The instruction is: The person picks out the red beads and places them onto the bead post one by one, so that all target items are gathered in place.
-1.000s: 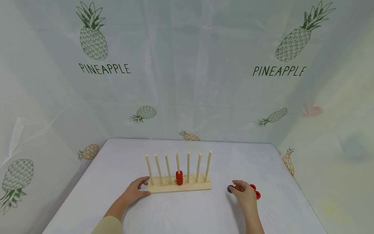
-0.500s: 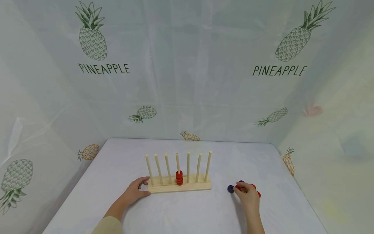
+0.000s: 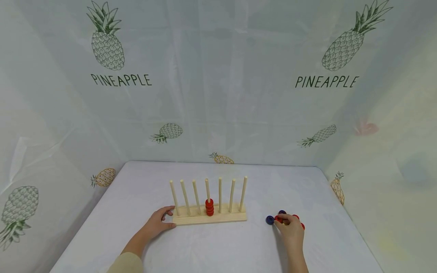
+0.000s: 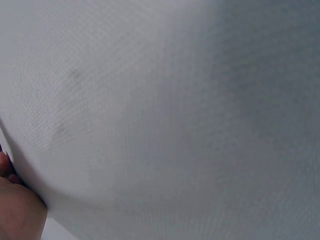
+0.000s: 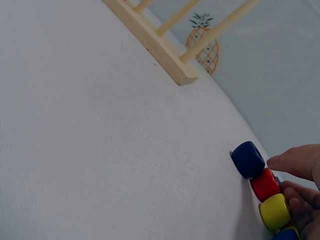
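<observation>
A wooden peg rack (image 3: pixel 227 216) with a row of upright pegs stands mid-table, and a stack of red beads (image 3: pixel 209 208) sits on its middle peg. My left hand (image 3: pixel 157 224) holds the rack's left end, thumb at the front corner and index finger at the back. To the right of the rack, my right hand (image 3: pixel 291 229) is down at loose beads on the table. Its thumb and fingertips pinch a red bead (image 5: pixel 265 185), which lies between a dark blue bead (image 5: pixel 248 160) and a yellow bead (image 5: pixel 275 212). The hand hides part of the group.
Another dark blue bead (image 3: pixel 282 212) lies behind the right fingertips. More red beads (image 3: pixel 302 226) show past the right side of that hand. The white-covered table (image 3: pixel 218 250) meets a pineapple-print curtain (image 3: pixel 218 94) at the back, with similar cloth at both sides.
The right hand has moved slightly right, off the left dark blue bead, and its fingertips have come to the red bead beside it. The left hand and rack have stayed put.
</observation>
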Demonstrator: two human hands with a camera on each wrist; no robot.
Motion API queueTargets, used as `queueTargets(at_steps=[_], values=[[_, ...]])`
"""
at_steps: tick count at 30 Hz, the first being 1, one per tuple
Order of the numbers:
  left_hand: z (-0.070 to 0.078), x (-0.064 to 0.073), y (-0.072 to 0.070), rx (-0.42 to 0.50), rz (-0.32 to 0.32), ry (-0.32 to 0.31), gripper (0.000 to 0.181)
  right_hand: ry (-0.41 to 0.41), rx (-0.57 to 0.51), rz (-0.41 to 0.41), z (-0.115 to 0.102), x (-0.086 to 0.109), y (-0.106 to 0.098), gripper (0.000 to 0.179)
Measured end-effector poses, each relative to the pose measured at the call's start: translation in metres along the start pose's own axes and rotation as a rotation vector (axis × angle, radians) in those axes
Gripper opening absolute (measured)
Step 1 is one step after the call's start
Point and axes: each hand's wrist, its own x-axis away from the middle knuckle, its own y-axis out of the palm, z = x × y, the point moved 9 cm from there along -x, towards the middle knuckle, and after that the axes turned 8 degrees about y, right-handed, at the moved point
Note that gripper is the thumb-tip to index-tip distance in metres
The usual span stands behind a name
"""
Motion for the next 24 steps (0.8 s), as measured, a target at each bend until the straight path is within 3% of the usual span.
queueTargets(at_steps=[16, 24], values=[[0.0007, 0.0011, 0.0007, 0.01, -0.031, 0.01, 0.069, 0.028, 0.004, 0.091, 0.006, -0.0011, 0.005, 0.022], [-0.0001, 0.0015, 0.0011, 0.015, -0.023, 0.004, 0.069, 0.061, 0.009, 0.098, 0.006, -0.0005, 0.006, 0.021]])
